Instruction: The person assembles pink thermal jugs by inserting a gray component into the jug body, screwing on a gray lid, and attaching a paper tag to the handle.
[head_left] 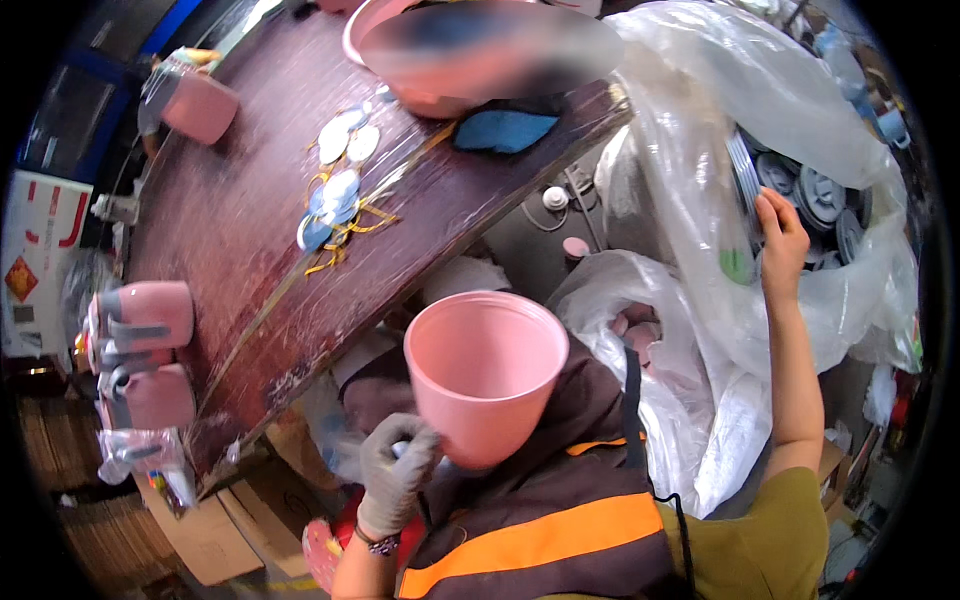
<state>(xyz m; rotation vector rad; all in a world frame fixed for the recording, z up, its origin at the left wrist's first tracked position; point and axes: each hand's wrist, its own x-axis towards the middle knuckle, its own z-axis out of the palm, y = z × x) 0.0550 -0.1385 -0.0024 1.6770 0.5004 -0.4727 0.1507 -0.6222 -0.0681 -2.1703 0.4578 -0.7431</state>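
Note:
A pink plastic pot (485, 400) with a wide round mouth rests tilted over my lap, its inside facing up. My left hand (398, 468), in a grey glove, is closed against the pot's lower left side. A small pale bit shows between its thumb and fingers; I cannot make out what it is. To the right, my bare right hand (783, 235) reaches into a large clear plastic bag. Its thumb and fingers pinch the edge of a round grey lid (743, 180) standing on its side. Several more grey lids (820, 192) lie in that bag.
A dark wooden table (240, 215) spans the left, with round tags on yellow cords (340, 195) and a blue pad (505, 130). Pink containers with grey handles (150, 395) stand along its left edge. Below the lid bag sits a white bag (700, 410) holding pink pieces.

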